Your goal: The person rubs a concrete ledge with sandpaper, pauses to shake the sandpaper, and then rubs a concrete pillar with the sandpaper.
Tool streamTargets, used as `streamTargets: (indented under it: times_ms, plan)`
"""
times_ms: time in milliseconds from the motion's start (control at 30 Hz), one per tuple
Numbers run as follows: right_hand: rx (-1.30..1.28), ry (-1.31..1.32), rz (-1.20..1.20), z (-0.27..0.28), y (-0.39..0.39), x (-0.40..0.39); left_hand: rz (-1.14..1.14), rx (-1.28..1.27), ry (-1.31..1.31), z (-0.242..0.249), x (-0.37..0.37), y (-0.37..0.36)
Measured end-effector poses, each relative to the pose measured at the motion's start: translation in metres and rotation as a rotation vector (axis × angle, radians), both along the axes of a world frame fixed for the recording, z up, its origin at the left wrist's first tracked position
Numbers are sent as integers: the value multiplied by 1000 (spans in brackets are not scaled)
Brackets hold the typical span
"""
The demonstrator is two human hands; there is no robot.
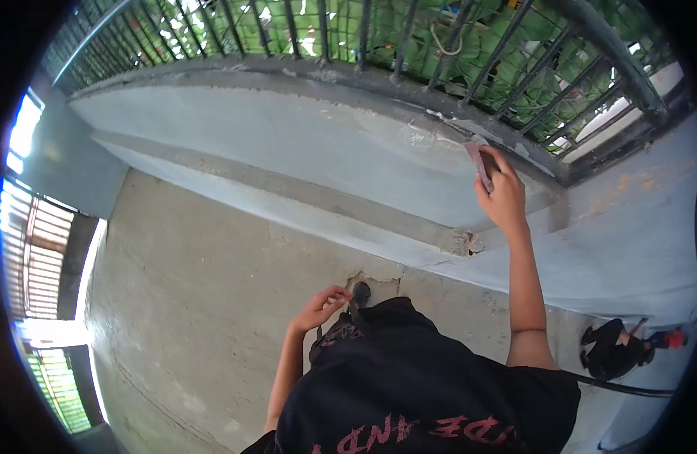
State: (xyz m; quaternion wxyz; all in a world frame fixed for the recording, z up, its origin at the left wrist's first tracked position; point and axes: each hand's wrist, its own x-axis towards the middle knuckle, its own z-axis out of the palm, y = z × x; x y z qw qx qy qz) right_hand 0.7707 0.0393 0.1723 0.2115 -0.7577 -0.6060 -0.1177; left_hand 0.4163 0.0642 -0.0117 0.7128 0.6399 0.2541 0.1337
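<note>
My right hand (503,195) is raised to the upper edge of the pale grey-blue wall (288,129). Fingers and thumb grip a folded reddish-brown piece of sandpaper (479,165), which overlaps the worn, chipped paint just below the railing. Lower down, my left hand (323,309) hangs in front of my waist with loosely bent fingers and a gap beside the thumb. Its fingertips lie close by a dark strip at my black shirt (409,371) and a dark shoe (362,292).
Dark metal railings (364,38) top the wall, with green leaves behind. A ledge (303,198) runs along the wall's foot, broken at its right end. The concrete floor (205,295) has a cracked patch near my shoe. Another person (615,349) crouches at the far right.
</note>
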Motion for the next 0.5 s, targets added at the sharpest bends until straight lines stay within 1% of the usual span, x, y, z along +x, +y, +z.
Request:
streamTargets:
  times_ms: [33,67,100,133,167,200,233,267,333,367,400,433,467,500]
  plan:
    - [8,36,-4,-1,-2,0,-129,35,-112,44,0,-1]
    - [-3,34,11,-3,-2,0,-214,175,-382,87,3,-6]
    - [9,26,3,-6,-1,1,-363,271,-656,138,6,-16]
    - [22,18,0,-7,0,1,-604,260,-923,173,9,-27]
    - [5,37,-5,-4,0,-1,-698,97,-1280,198,15,-50]
    - [-4,37,24,-5,0,1,-755,292,-1326,216,6,-64]
    - [18,22,30,-6,1,4,-786,442,-1434,235,13,-75]
    - [48,10,33,-8,2,3,-766,460,-1420,247,9,-79]
    - [9,35,23,-2,2,-6,-781,702,-1241,262,3,-86]
    - [67,37,79,-5,4,0,-795,807,-1082,260,2,-93]
    - [120,38,135,-5,-3,0,-789,807,-1071,264,-4,-106]
    - [278,-80,286,-3,-3,3,-630,837,-1109,271,-5,-107]
    - [288,-83,294,-5,-11,4,-470,872,-1141,276,-7,-109]
    - [279,464,322,6,-27,-17,-426,861,-1165,275,-10,-112]
